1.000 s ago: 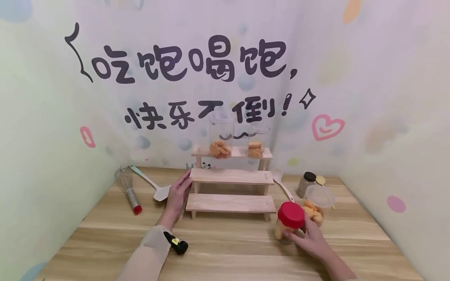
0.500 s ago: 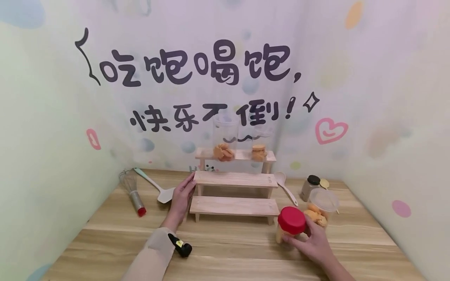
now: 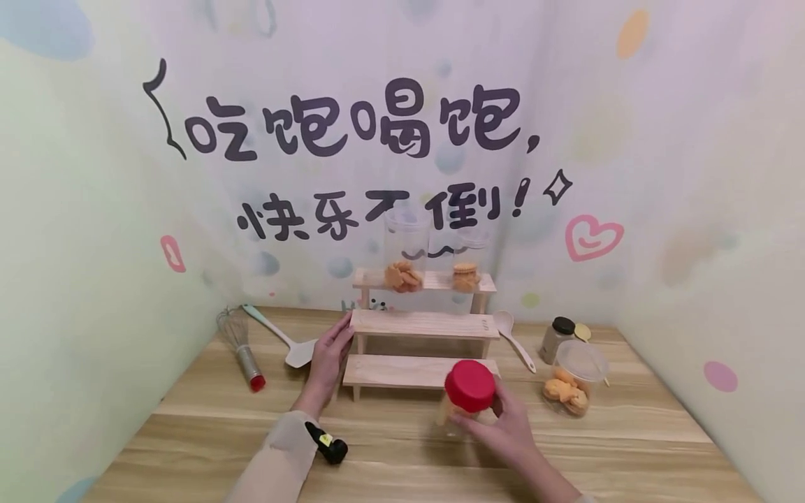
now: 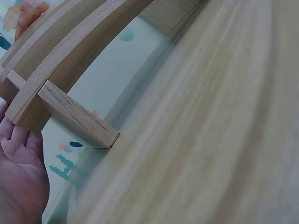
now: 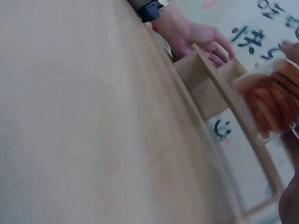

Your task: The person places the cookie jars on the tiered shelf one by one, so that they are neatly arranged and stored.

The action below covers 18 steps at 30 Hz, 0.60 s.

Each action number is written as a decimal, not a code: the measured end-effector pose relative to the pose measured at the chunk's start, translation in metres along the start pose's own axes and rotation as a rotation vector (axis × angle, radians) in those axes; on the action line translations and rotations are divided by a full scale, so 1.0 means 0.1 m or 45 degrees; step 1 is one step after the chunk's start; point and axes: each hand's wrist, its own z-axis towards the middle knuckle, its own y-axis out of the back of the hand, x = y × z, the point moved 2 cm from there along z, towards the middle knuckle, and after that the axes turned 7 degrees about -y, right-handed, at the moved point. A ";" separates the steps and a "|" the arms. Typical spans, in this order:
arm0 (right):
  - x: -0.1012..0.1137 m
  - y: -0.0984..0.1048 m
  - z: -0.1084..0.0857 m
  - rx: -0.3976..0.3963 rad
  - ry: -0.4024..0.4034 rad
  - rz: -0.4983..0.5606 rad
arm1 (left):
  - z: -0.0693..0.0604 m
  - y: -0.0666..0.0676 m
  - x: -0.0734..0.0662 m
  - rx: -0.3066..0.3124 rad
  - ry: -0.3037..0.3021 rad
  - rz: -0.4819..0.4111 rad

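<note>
My right hand [image 3: 506, 426] grips a clear jar [image 3: 470, 388] with a red lid, in front of the rack's lowest step. Biscuits show through the jar's wall in the right wrist view, where the jar [image 5: 268, 100] tilts with the camera. My left hand [image 3: 328, 363] touches the left end of a three-step wooden rack [image 3: 424, 325], at the middle step, its fingers mostly straight. In the left wrist view the palm [image 4: 23, 177] lies beside the plank's end, and the fingertips are partly hidden. On the top step stand a tall clear jar [image 3: 405, 258] and a shorter one [image 3: 467, 269], both holding biscuits.
To the left lie a whisk [image 3: 242, 349] and a white spatula [image 3: 292, 346]. A pale spoon [image 3: 516, 342] lies right of the rack. Farther right are a black-lidded jar [image 3: 557, 339], a yellow spoon [image 3: 583, 332] and a clear-lidded tub [image 3: 574, 384] of orange snacks.
My right hand has carried the red-lidded jar left, away from the clear-lidded tub and in front of the rack. My left hand stays at the rack's end. The head view has shifted slightly.
</note>
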 end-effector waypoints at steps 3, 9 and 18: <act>0.13 -0.13 0.20 -0.015 0.041 -0.019 | -0.01 -0.02 0.01 -0.010 0.009 -0.017; 0.52 -0.26 0.55 -0.028 0.158 -0.065 | -0.03 -0.03 0.04 -0.021 0.022 -0.036; 0.69 -0.39 0.90 -0.018 0.019 0.022 | 0.00 -0.01 0.01 -0.026 0.012 -0.023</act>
